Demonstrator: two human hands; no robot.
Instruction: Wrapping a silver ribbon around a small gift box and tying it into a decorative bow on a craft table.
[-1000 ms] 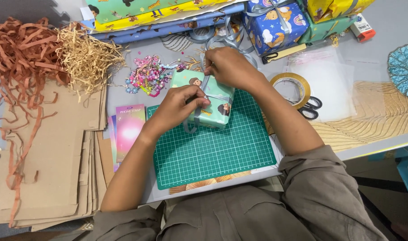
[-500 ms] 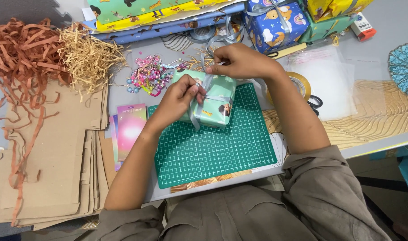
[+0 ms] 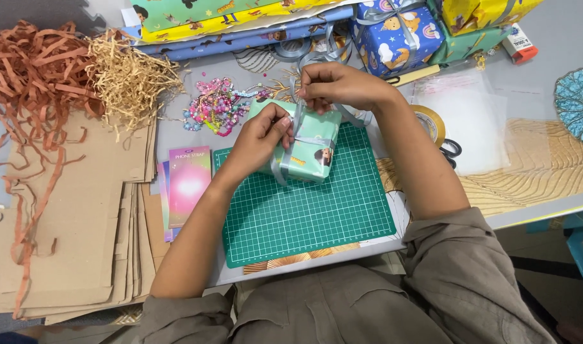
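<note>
The grey table [image 3: 559, 38] carries a green cutting mat [image 3: 310, 213], flat cardboard sheets [image 3: 75, 223], paper shreds [image 3: 68, 76], beads [image 3: 218, 105] and a tape roll [image 3: 430, 122].

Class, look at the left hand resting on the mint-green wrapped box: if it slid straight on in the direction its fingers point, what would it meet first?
The left hand points up and right across the wrapped box. It would probably first meet the silver ribbon pulled up by the right hand, though depth is unclear.
</note>
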